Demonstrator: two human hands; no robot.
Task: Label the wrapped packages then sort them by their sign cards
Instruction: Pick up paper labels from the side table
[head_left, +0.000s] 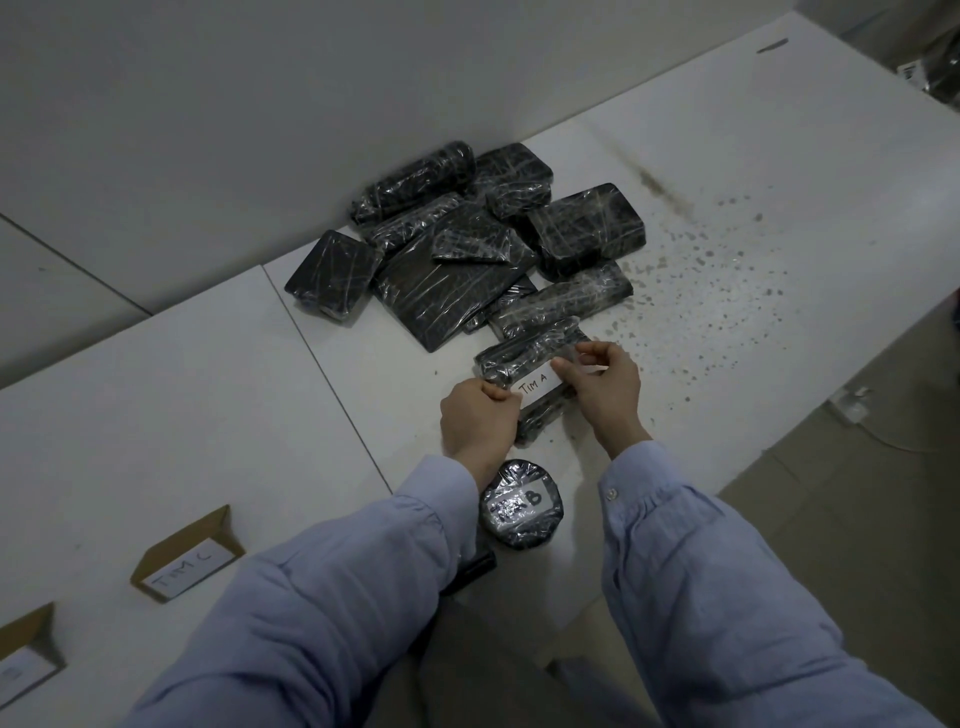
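**q:** so where's the "TIM A" label (537, 383) at?

**a:** Pinched at both ends: left hand (478, 421) at 8 o'clock, right hand (602, 387) at 2. It's lying along the long package (524, 348) on the tabletop (727, 208), same 8-to-2 line. I'd guess pressing it flat comes next.

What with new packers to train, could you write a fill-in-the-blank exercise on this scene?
1. The left hand and right hand pinch a label reading TIM ____.
2. The round package nearest the person shows the letter ____.
3. The sign card nearer the pile reads TIM ____.
Missing: A, B, C.
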